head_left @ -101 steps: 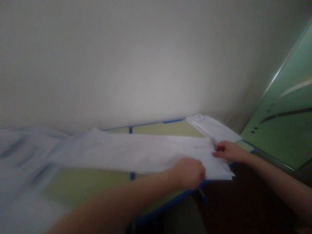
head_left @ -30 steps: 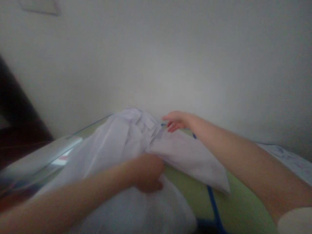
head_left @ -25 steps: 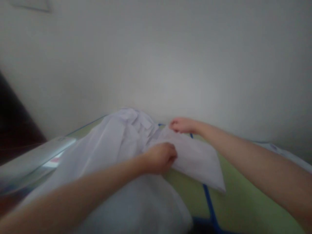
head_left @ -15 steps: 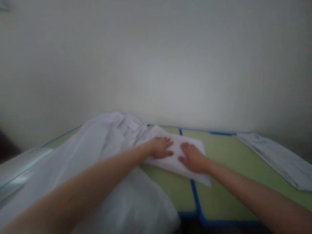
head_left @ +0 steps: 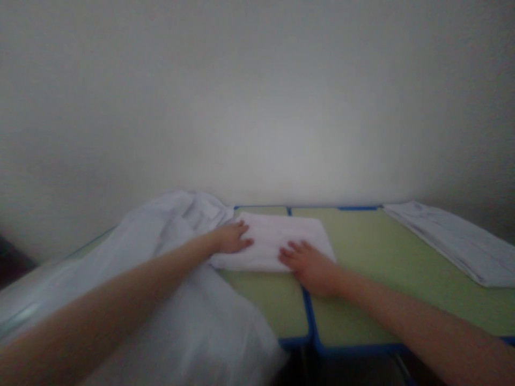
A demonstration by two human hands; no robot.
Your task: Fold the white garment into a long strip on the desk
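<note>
A folded white cloth [head_left: 277,238] lies flat on the green table [head_left: 362,252] with blue edging. My left hand [head_left: 231,238] rests on the cloth's left edge, fingers stretched out flat. My right hand [head_left: 309,265] lies on its near right part, fingers spread and pressing down. Neither hand holds anything.
A large heap of loose white fabric [head_left: 161,279] covers the table's left side and hangs over the near edge. A stack of folded white cloth [head_left: 454,241] lies at the far right. A plain pale wall [head_left: 257,107] rises right behind the table.
Both hands were gripping and folding the white cloth beside the heap. Now the cloth lies folded flat and both hands rest open on it.
</note>
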